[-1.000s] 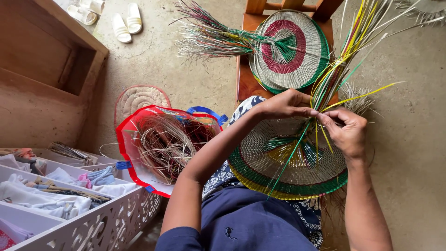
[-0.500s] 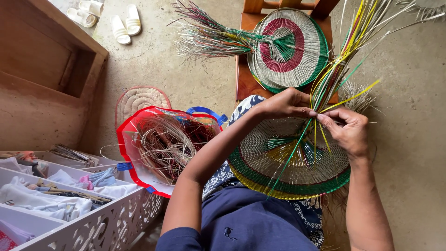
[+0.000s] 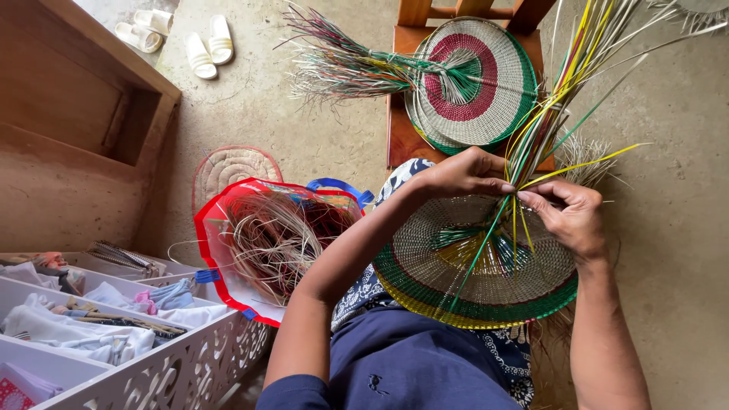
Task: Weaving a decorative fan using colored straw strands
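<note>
Both hands pinch the loose coloured straw strands [image 3: 558, 91] where they gather at the far rim of the round woven fan [image 3: 474, 262]: the left hand [image 3: 459, 175] closes thumb and fingers over the bundle from one side, and the right hand [image 3: 569, 212] nips it with its fingertips from the other. The fan lies flat on the person's lap, its strands running long and slanting up and away from the rim. Left of the fan, a red-edged open bag [image 3: 273, 243] holds tangled raw straw. Farther left of the fan, a white divided tray [image 3: 190, 357] holds folded cloths. Beyond the fan, a finished fan [image 3: 471, 80] lies on a wooden chair [image 3: 399, 129], its tassel pointing left.
</note>
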